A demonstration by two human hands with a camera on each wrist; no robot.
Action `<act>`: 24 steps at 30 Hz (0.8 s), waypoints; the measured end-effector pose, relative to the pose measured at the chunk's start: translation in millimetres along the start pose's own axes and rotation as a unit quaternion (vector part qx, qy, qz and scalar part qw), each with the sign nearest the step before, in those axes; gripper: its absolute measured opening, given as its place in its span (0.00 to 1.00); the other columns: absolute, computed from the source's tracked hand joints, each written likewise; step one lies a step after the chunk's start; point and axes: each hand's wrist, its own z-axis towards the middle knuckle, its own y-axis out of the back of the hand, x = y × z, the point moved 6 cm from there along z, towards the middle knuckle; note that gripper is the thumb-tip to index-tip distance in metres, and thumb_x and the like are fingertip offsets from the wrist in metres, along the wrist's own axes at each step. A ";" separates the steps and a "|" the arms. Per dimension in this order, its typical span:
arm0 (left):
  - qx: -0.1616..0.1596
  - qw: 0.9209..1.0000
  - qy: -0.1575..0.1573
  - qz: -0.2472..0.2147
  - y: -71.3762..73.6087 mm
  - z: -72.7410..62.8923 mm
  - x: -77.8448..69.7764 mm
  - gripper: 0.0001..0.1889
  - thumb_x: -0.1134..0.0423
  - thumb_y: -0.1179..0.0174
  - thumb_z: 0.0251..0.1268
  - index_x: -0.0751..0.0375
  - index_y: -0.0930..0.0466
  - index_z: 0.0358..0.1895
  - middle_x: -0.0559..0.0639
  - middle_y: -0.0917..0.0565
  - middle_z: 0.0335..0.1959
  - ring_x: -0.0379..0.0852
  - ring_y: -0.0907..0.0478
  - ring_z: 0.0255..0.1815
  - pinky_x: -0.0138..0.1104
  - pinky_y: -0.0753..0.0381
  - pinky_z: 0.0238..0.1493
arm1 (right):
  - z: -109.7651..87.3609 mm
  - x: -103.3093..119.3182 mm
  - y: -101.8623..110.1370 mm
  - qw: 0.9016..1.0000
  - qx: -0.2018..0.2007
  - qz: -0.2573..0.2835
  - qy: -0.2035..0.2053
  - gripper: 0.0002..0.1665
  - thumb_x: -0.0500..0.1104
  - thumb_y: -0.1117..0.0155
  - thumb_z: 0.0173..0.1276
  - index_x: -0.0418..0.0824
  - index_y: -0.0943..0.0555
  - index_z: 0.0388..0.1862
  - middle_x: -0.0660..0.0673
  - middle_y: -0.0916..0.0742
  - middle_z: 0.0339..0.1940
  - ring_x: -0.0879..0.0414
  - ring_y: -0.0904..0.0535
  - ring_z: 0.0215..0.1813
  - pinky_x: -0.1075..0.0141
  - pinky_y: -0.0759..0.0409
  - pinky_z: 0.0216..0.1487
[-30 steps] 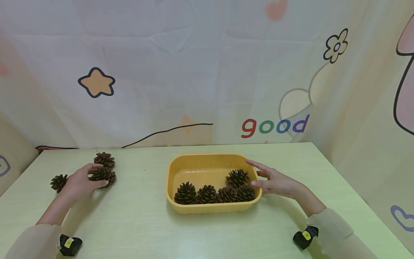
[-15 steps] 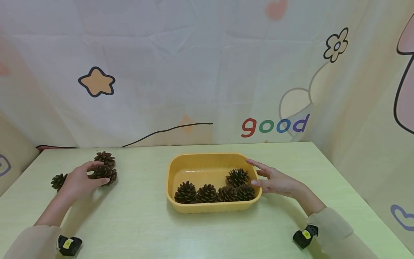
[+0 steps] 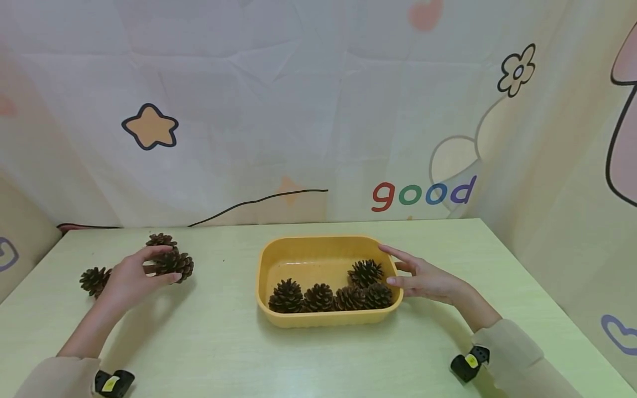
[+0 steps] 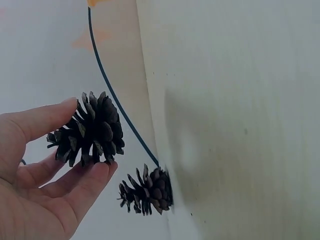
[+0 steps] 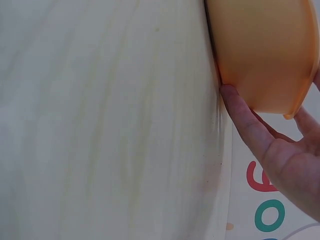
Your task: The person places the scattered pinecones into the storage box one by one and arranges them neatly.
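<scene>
My left hand [image 3: 133, 279] pinches a brown pine cone [image 3: 178, 265] between thumb and fingers at the left of the table. In the left wrist view the held pine cone [image 4: 97, 130] is clear of the tabletop, its scales spread. Just behind it a second pine cone [image 3: 160, 239] stands on the table, partly covered. A third pine cone [image 3: 93, 281] lies left of the wrist. My right hand [image 3: 428, 283] grips the right end of a yellow plastic basin [image 3: 323, 319], thumb over the rim. In the right wrist view a finger [image 5: 245, 112] reaches low against the basin's outer wall.
Several pine cones [image 3: 318, 298] sit in the basin, along its near side and right end. The pale green table [image 3: 214, 354] ends at a printed cloth backdrop [image 3: 278, 121]. A small black device [image 3: 114, 382] is worn at each wrist.
My left hand has lifted the pine cone and moved it slightly to the right, away from the one behind it. The right hand and basin stay where they were.
</scene>
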 end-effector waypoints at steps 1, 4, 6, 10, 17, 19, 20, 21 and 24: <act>-0.001 1.000 -0.002 -0.003 -0.7 -0.7 -2.3 0.37 0.50 0.36 0.54 0.64 0.38 0.64 0.72 0.31 0.56 0.70 0.31 0.53 0.51 0.22 0.38 | 0.0 0.0 -0.2 1.000 0.001 0.000 -0.001 0.49 0.45 0.39 0.63 0.50 0.58 0.74 0.29 0.54 0.71 0.30 0.43 0.65 0.52 0.24 0.52; -0.005 1.000 -0.010 -0.011 -2.3 -2.2 -10.6 0.37 0.51 0.36 0.54 0.64 0.38 0.64 0.72 0.31 0.57 0.70 0.30 0.53 0.52 0.22 0.39 | -0.1 -0.1 0.0 1.000 0.000 -0.005 -0.001 0.48 0.44 0.40 0.64 0.50 0.58 0.74 0.30 0.54 0.71 0.29 0.45 0.66 0.52 0.24 0.52; -0.004 1.000 -0.013 -0.019 -3.3 -2.6 -16.7 0.36 0.51 0.36 0.54 0.64 0.38 0.64 0.71 0.33 0.59 0.69 0.31 0.54 0.53 0.23 0.41 | -0.2 0.0 0.2 1.000 0.001 -0.005 0.000 0.48 0.44 0.40 0.64 0.50 0.58 0.74 0.30 0.54 0.71 0.29 0.46 0.66 0.52 0.24 0.52; -0.005 0.999 -0.019 -0.038 -5.4 -3.3 -28.9 0.37 0.50 0.36 0.54 0.63 0.38 0.64 0.69 0.36 0.63 0.69 0.32 0.56 0.55 0.25 0.45 | 0.2 -0.4 0.2 1.000 0.001 -0.006 0.002 0.48 0.44 0.40 0.64 0.50 0.58 0.74 0.29 0.54 0.71 0.29 0.44 0.66 0.53 0.24 0.52; -0.009 0.997 -0.026 -0.067 -10.9 -4.7 -47.2 0.35 0.52 0.36 0.55 0.60 0.37 0.65 0.64 0.35 0.64 0.69 0.34 0.57 0.54 0.25 0.47 | 0.2 -1.2 0.2 1.000 -0.002 -0.003 -0.001 0.47 0.42 0.41 0.65 0.49 0.58 0.74 0.27 0.52 0.70 0.30 0.40 0.64 0.53 0.23 0.50; -0.010 0.996 -0.030 -0.079 -12.1 -5.6 -52.3 0.34 0.53 0.36 0.55 0.60 0.37 0.65 0.63 0.35 0.64 0.68 0.34 0.58 0.54 0.25 0.47 | 0.2 -1.1 0.1 1.000 -0.003 -0.001 -0.002 0.47 0.42 0.41 0.65 0.49 0.57 0.74 0.27 0.52 0.70 0.30 0.40 0.64 0.53 0.23 0.50; -0.011 0.996 -0.032 -0.083 -12.6 -6.1 -54.6 0.34 0.53 0.36 0.55 0.59 0.37 0.65 0.63 0.34 0.64 0.68 0.33 0.58 0.53 0.24 0.47 | 0.1 -1.0 0.0 1.000 -0.003 -0.001 -0.002 0.47 0.41 0.41 0.65 0.49 0.57 0.74 0.27 0.52 0.70 0.30 0.40 0.64 0.53 0.23 0.50; -0.013 0.995 -0.034 -0.088 -13.1 -6.7 -56.8 0.34 0.53 0.36 0.55 0.59 0.36 0.64 0.62 0.34 0.64 0.68 0.33 0.58 0.52 0.24 0.47 | 0.1 -1.0 0.0 1.000 -0.004 -0.001 -0.002 0.47 0.41 0.41 0.65 0.49 0.57 0.74 0.27 0.52 0.70 0.30 0.41 0.64 0.53 0.23 0.50; -0.014 0.994 -0.040 -0.103 -14.8 -8.3 -63.2 0.33 0.55 0.35 0.55 0.59 0.35 0.64 0.61 0.34 0.63 0.67 0.32 0.57 0.50 0.23 0.47 | -0.1 -0.7 -0.2 1.000 -0.005 -0.003 -0.002 0.47 0.41 0.41 0.65 0.49 0.58 0.74 0.27 0.52 0.70 0.29 0.41 0.64 0.52 0.23 0.50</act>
